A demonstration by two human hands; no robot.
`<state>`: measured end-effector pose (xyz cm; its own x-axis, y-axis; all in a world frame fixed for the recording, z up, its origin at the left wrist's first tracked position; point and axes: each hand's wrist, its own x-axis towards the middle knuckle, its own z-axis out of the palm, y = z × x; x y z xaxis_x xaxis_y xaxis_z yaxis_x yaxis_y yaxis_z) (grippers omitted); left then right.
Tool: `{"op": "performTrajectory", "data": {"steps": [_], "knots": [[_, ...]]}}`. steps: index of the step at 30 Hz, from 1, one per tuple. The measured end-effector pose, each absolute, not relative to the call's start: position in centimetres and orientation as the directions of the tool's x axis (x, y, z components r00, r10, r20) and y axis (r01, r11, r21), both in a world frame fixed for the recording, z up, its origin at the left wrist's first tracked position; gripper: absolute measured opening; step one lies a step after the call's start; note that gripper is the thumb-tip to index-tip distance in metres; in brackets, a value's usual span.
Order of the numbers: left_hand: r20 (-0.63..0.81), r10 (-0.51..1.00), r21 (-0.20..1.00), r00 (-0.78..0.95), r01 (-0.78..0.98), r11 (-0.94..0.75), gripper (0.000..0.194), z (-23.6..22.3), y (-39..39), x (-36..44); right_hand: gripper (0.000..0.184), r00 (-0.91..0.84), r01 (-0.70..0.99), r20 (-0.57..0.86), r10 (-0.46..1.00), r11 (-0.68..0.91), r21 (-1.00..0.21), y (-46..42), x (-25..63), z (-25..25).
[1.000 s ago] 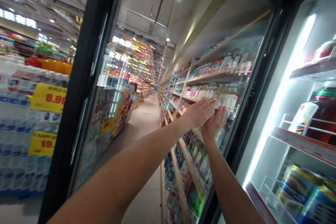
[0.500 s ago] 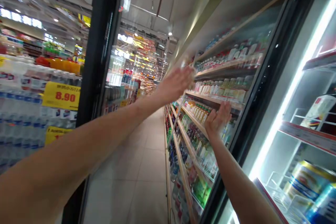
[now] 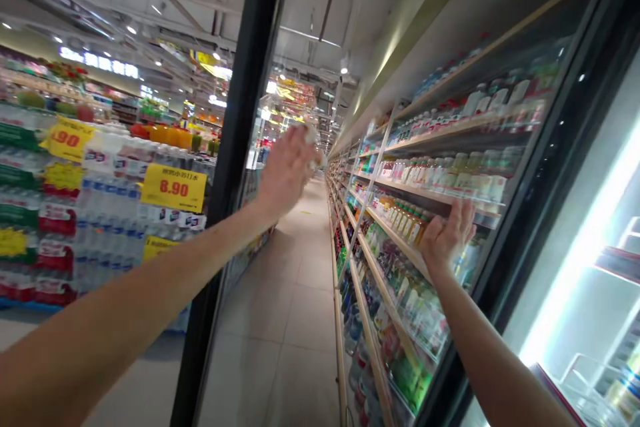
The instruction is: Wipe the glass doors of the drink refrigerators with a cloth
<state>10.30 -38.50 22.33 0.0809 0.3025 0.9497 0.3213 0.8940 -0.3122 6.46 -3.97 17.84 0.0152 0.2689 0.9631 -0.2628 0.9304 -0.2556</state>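
One glass door (image 3: 320, 267) in front of me, my left hand (image 3: 285, 173) and right hand (image 3: 450, 237) up at it

Head view: I had two bare forearms stretched forward, one from each lower corner. The glass door stood between two black uprights, a slanting left upright (image 3: 243, 93) and a thicker right upright (image 3: 540, 193). My left hand was near the left upright, fingers extended and tilted to the right. A single pale patch (image 3: 314, 137) showed at those fingertips, perhaps a cloth, though it was too blurred to be sure; I could not tell whether I was gripping it. My right hand was lower and well apart from the other, near the right upright, open, with its fingers pointing upward and the thumb apart.

Around the right hand, rows of bottles (image 3: 445, 173) on wooden shelves showed in the pane, too many to count. A tiled floor (image 3: 305, 347) ran away down the middle.

To the left, outside the door, stood stacks of packaged drinks (image 3: 107, 213). I counted three rectangular yellow signs (image 3: 173, 188), one reading 8.90 and one partly covered by my forearm, plus two jagged yellow signs (image 3: 63, 175). To the right, beyond the thicker upright, one bright light strip (image 3: 575, 280) glowed beside a wire rack (image 3: 583, 377).
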Motion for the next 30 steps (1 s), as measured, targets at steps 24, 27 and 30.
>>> {"op": "performTrajectory", "data": {"steps": [24, 27, 30], "knots": [[0.623, 0.782, -0.745, -0.002, 0.303, 0.595, 0.039, 14.1, -41.0, 11.5, 0.054, 0.038, -0.285, 0.964, 0.264, 0.927, -0.243, -4.0, 6.5, 17.7], [0.632, 0.775, -0.738, -0.007, 0.299, 0.604, 0.040, 13.6, -41.3, 11.5, 0.054, 0.036, -0.280, 0.964, 0.263, 0.929, -0.243, -3.9, 6.4, 17.7], [0.911, 0.411, -0.402, 0.015, 0.242, 0.883, 0.049, 14.8, -41.6, 11.3, 0.054, 0.049, -0.275, 0.965, 0.259, 0.932, -0.237, -3.9, 6.4, 17.8]]}}
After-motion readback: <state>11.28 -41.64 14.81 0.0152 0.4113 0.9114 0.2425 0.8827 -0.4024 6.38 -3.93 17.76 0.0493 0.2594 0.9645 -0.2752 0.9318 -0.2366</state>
